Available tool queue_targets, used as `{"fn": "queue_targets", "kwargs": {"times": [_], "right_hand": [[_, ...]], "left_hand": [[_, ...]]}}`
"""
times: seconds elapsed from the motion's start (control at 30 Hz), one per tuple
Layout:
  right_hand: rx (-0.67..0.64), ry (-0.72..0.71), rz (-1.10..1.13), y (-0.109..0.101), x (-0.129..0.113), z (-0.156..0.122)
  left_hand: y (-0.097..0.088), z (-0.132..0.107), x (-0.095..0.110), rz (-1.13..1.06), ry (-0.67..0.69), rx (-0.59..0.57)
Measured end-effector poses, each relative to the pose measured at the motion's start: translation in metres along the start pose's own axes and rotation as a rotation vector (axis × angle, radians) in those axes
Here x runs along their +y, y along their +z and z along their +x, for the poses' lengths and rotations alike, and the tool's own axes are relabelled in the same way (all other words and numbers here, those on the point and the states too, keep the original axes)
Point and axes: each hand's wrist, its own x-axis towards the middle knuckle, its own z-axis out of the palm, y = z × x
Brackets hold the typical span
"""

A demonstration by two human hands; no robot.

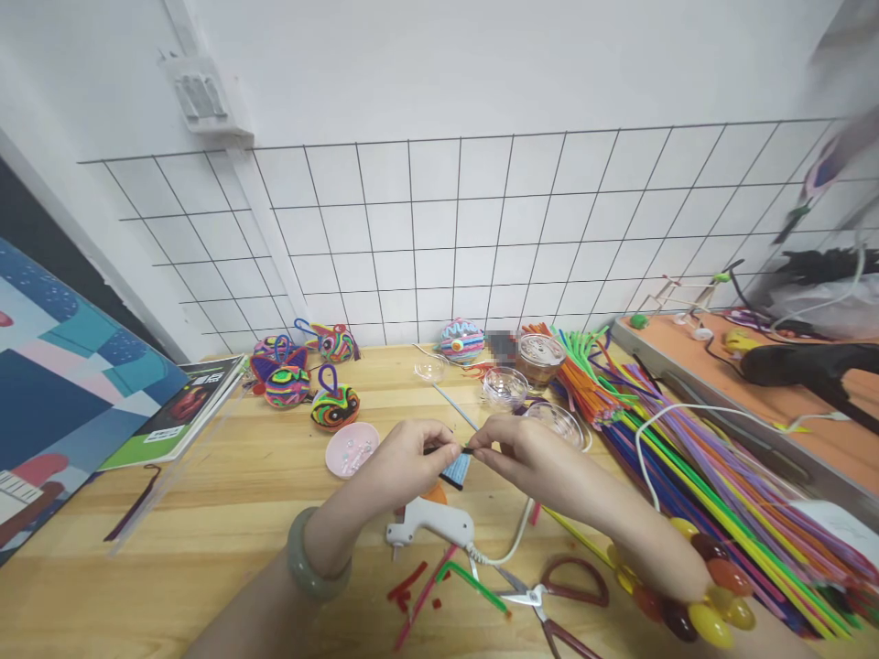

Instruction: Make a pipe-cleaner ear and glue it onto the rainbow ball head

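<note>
My left hand (429,458) and my right hand (515,448) meet above the middle of the table. Both pinch a short black pipe cleaner (468,449) between thumb and fingertips, with most of it hidden by the fingers. Just below them shows a light blue ribbed piece (456,470), partly covered by the left fingers. A white hot glue gun (439,523) lies on its side nearer to me. Left of my hands sits a pink dish (352,449) with small clear bits in it.
Scissors (532,597) lie spread near a bent green pipe cleaner (477,588) and red scraps (410,583). Bundled pipe cleaners (700,467) fill the right side. Colourful wrapped ornaments (335,405) stand back left; clear cups (504,388) stand behind my right hand. Magazines (185,407) lie left.
</note>
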Motion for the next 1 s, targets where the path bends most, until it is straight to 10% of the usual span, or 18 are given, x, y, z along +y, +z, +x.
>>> {"fn": "queue_targets", "kwargs": {"times": [0.47,0.67,1.0], "right_hand": [[0.351,-0.127,0.169,-0.008,-0.013,-0.003],[0.187,-0.093,0.103,-0.004,-0.018,-0.003],[-0.235,0.013,-0.048,0.034,-0.012,0.001]], "left_hand": [[-0.027,0.007,0.006,-0.011,0.002,0.092],[-0.052,0.006,0.016,-0.021,0.034,0.402],[-0.060,0.000,0.027,-0.148,0.019,0.437]]}}
